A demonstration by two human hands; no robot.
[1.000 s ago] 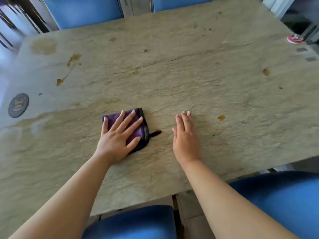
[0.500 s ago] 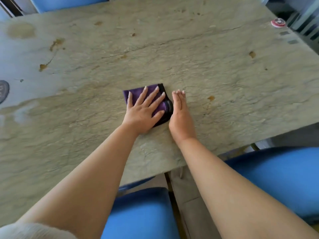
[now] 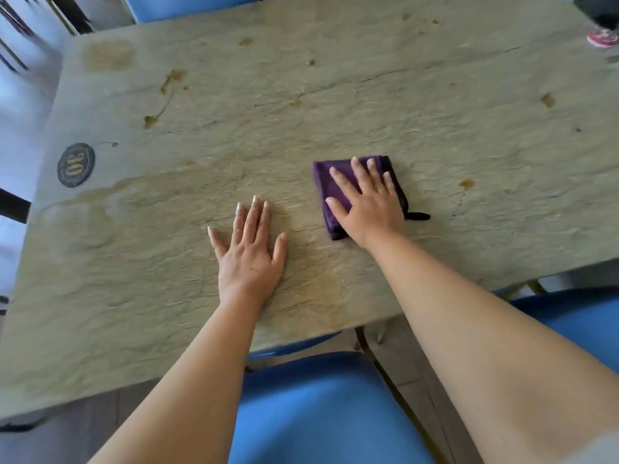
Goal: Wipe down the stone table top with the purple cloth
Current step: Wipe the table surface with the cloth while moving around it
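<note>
The stone worktop (image 3: 368, 105) fills the view, blue chairs (image 3: 321, 406) at its near and far edges, brown stains (image 3: 466, 184) just right of the fingers. Mid-wipe, I judge: the right hand (image 3: 366, 204) presses the folded purple cloth (image 3: 330, 185) flat, fingers (image 3: 358, 170) spread, not clamped. The left hand (image 3: 249, 252) braces flat, fingers apart; next the cloth should sweep rightward.
</note>
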